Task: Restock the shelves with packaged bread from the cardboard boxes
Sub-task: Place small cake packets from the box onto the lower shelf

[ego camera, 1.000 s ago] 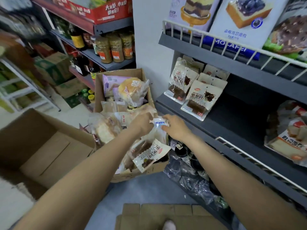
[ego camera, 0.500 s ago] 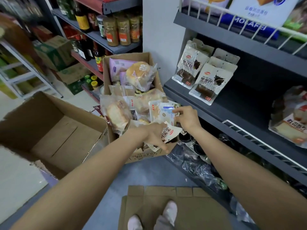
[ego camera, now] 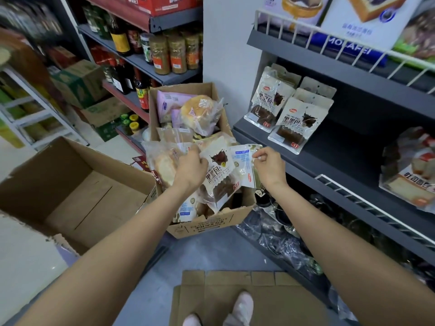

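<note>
Two packets were up out of the full cardboard box (ego camera: 207,225): your left hand (ego camera: 191,169) gripped a black bread pouch (ego camera: 220,171), your right hand (ego camera: 270,167) pinched a second packet (ego camera: 243,165), likely bound for the matching pouches (ego camera: 288,124) on the shelf (ego camera: 353,151).

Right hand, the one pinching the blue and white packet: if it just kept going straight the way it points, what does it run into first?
Likely the edge of the dark middle shelf, near the two black-bread packets propped there. The right hand points up and away from the full cardboard box, though depth is unclear in the head view.
</note>
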Available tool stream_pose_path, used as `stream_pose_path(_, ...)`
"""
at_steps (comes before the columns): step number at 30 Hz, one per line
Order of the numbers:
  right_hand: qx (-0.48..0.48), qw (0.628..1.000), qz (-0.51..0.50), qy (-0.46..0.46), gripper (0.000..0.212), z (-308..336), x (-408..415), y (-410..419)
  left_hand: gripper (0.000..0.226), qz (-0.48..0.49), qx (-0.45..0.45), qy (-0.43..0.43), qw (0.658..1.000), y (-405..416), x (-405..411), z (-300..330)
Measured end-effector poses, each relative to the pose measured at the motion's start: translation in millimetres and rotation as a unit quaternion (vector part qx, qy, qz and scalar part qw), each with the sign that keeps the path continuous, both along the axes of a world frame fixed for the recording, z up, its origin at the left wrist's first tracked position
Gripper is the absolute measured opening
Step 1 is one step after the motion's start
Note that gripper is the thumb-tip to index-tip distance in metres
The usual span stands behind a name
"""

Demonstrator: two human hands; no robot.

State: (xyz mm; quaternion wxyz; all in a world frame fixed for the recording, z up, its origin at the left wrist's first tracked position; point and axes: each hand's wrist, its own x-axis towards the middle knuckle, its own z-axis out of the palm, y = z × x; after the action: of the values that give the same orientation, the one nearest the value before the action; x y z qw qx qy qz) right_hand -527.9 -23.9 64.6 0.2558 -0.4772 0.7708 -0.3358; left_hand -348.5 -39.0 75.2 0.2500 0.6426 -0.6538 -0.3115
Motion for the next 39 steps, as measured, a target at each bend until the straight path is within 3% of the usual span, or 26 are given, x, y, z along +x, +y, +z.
stream_pose_path(6,-0.063,0.998,-0.022,0.018,0.023,21,1,-1,0.012,-0.023,-0.087,0.016,0.996,-8,-8,26)
stream_pose_path(10,-0.087,0.995,0.008,0.052,0.027,29,-10,2,0.021,-0.089,-0.078,-0.007,0.993,-17,-21,41)
stream_pose_path(14,-0.124,0.987,0.064,0.08,0.034,41,-29,12,0.021,-0.21,-0.038,0.023,0.977,-28,-31,55)
stream_pose_path(18,-0.171,0.973,0.101,0.118,0.032,60,-46,22,0.028,-0.341,-0.039,-0.078,0.936,-34,-56,66)
stream_pose_path(22,-0.176,0.968,0.143,0.108,0.034,73,-73,29,0.034,-0.344,-0.021,-0.026,0.938,-32,-91,62)
stream_pose_path(25,-0.165,0.977,0.114,0.076,0.044,74,-99,41,0.034,-0.312,-0.007,0.048,0.949,-30,-117,60)
stream_pose_path(27,-0.175,0.983,0.058,0.02,0.038,71,-110,48,0.033,-0.321,0.003,0.073,0.944,-28,-134,61)
stream_pose_path(29,-0.207,0.969,-0.039,-0.126,0.014,62,-124,50,0.033,-0.322,0.008,0.099,0.942,-27,-149,58)
stream_pose_path(31,-0.17,0.934,-0.136,-0.282,0.026,50,-145,50,0.034,-0.308,0.024,0.123,0.943,-28,-161,52)
stream_pose_path(32,-0.125,0.929,-0.146,-0.315,0.03,45,-156,52,0.034,-0.3,0.034,0.136,0.944,-29,-166,47)
stream_pose_path(35,-0.026,0.943,-0.049,-0.328,0.022,28,-177,55,0.027,-0.28,0.066,0.193,0.938,-30,-183,38)
stream_pose_path(37,-0.053,0.954,-0.036,-0.294,0.012,18,-187,48,0.023,-0.254,0.09,0.245,0.931,-33,-199,35)
stream_pose_path(39,-0.12,0.955,-0.094,-0.255,0.011,8,-203,35,0.03,-0.232,0.08,0.257,0.935,-40,-218,30)
